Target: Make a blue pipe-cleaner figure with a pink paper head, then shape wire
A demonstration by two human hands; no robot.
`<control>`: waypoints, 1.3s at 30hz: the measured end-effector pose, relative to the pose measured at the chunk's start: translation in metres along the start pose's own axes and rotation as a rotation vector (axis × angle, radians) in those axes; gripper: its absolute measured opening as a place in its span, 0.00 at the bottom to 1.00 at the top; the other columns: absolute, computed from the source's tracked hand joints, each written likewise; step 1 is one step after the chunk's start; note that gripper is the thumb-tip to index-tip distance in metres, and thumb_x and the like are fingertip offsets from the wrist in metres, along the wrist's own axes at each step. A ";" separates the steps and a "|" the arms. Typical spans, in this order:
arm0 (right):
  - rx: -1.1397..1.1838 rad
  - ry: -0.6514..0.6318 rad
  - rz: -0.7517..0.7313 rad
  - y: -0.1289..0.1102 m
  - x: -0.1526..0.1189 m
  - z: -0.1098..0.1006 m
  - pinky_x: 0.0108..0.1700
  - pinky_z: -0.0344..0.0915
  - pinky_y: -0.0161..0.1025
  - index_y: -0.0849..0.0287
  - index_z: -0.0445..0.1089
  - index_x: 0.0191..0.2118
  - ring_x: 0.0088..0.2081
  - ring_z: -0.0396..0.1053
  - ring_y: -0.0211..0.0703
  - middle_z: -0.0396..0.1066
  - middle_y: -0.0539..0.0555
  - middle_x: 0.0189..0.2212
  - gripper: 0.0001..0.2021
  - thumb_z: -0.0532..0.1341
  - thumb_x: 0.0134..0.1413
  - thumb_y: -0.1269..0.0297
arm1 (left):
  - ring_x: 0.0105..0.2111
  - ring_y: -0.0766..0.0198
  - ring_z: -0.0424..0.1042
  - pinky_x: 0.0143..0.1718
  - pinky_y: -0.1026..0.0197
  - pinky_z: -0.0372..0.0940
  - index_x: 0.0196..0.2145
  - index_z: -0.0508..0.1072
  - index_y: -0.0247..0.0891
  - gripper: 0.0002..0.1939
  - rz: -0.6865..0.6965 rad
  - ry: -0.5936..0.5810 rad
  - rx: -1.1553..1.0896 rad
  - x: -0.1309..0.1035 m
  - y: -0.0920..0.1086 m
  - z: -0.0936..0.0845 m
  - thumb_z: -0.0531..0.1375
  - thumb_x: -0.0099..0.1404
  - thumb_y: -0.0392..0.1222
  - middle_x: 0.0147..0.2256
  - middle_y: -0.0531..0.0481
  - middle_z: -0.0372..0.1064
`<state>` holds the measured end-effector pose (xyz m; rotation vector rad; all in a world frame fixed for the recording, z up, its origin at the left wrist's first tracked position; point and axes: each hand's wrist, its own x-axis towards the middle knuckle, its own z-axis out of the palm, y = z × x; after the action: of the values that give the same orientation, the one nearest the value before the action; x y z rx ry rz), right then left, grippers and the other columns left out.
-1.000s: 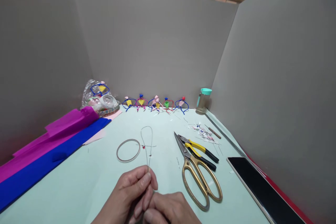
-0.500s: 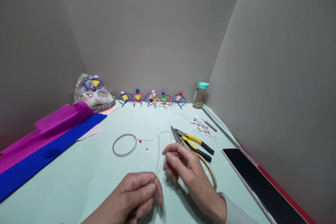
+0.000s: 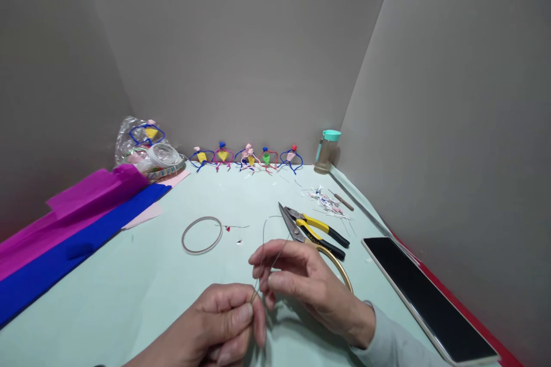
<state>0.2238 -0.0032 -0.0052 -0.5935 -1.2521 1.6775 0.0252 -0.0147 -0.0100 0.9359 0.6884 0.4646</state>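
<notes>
At the front of the table my left hand [image 3: 228, 318] pinches a thin bent wire [image 3: 264, 235] between thumb and forefinger. The wire rises from that pinch into a tall, narrow loop. My right hand [image 3: 301, 281] is just right of the pinch, its thumb apart from its curved fingers. The wire crosses over its fingers, and I see no grip on it there. Behind the right hand lie scissors [image 3: 290, 223] with gold handles, partly hidden by it, and yellow-and-black pliers [image 3: 321, 226].
A wire coil [image 3: 183, 239] lies left of centre. Purple crepe paper [image 3: 94, 189] and blue crepe paper [image 3: 99, 235] are at left. Several small wire figures [image 3: 222, 155] line the back wall near a bottle [image 3: 326, 155]. A tablet [image 3: 422, 292] and paper scraps [image 3: 327, 200] are at right.
My right hand has moved left, bringing its fingers up against the wire loop. The left hand keeps its pinch. The whole view has shifted slightly.
</notes>
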 end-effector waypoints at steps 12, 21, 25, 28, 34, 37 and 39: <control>0.142 -0.027 0.073 0.000 0.004 0.002 0.30 0.73 0.31 0.63 0.75 0.35 0.26 0.78 0.36 0.78 0.51 0.30 0.10 0.75 0.46 0.69 | 0.15 0.76 0.40 0.19 0.64 0.34 0.28 0.75 0.33 0.14 -0.053 -0.082 -0.099 -0.003 0.000 -0.001 0.69 0.59 0.48 0.17 0.61 0.49; 0.116 0.110 0.054 -0.003 0.002 0.013 0.28 0.69 0.29 0.63 0.74 0.28 0.22 0.76 0.35 0.76 0.49 0.21 0.13 0.78 0.42 0.65 | 0.17 0.76 0.39 0.19 0.67 0.37 0.31 0.75 0.34 0.12 -0.043 -0.054 -0.144 -0.002 -0.003 -0.002 0.69 0.59 0.45 0.19 0.61 0.50; 0.057 0.180 0.047 -0.002 0.001 0.014 0.28 0.68 0.29 0.63 0.74 0.27 0.22 0.74 0.35 0.75 0.49 0.19 0.12 0.77 0.42 0.66 | 0.17 0.75 0.39 0.19 0.66 0.36 0.29 0.74 0.34 0.10 -0.042 -0.047 -0.110 0.000 -0.003 0.000 0.69 0.59 0.43 0.18 0.61 0.50; 0.028 0.190 0.051 -0.002 0.001 0.013 0.28 0.67 0.29 0.63 0.74 0.26 0.23 0.74 0.35 0.75 0.49 0.19 0.11 0.77 0.41 0.68 | 0.16 0.75 0.40 0.19 0.65 0.35 0.29 0.74 0.34 0.09 -0.051 -0.056 -0.095 0.001 -0.003 0.001 0.67 0.60 0.42 0.18 0.61 0.50; 0.057 0.141 0.062 -0.005 0.004 0.008 0.25 0.65 0.29 0.62 0.77 0.29 0.24 0.72 0.33 0.76 0.49 0.24 0.08 0.74 0.40 0.70 | 0.17 0.75 0.41 0.20 0.65 0.38 0.27 0.72 0.33 0.05 -0.047 -0.100 -0.174 -0.001 -0.005 -0.002 0.64 0.60 0.35 0.19 0.60 0.51; 0.071 0.146 0.050 -0.006 0.005 0.006 0.26 0.66 0.29 0.61 0.78 0.31 0.24 0.70 0.32 0.77 0.49 0.27 0.09 0.73 0.39 0.73 | 0.17 0.75 0.40 0.20 0.65 0.38 0.27 0.71 0.34 0.06 -0.051 -0.108 -0.174 -0.003 -0.005 -0.002 0.64 0.61 0.35 0.19 0.60 0.50; 0.081 0.150 0.049 -0.007 0.006 0.006 0.25 0.66 0.30 0.61 0.77 0.30 0.24 0.69 0.33 0.76 0.48 0.26 0.09 0.73 0.38 0.73 | 0.17 0.75 0.40 0.19 0.65 0.38 0.26 0.71 0.34 0.08 -0.057 -0.112 -0.171 -0.003 -0.004 -0.001 0.64 0.61 0.37 0.18 0.61 0.50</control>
<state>0.2190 -0.0009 0.0043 -0.6926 -1.0651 1.6832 0.0224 -0.0184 -0.0132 0.7732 0.5626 0.4107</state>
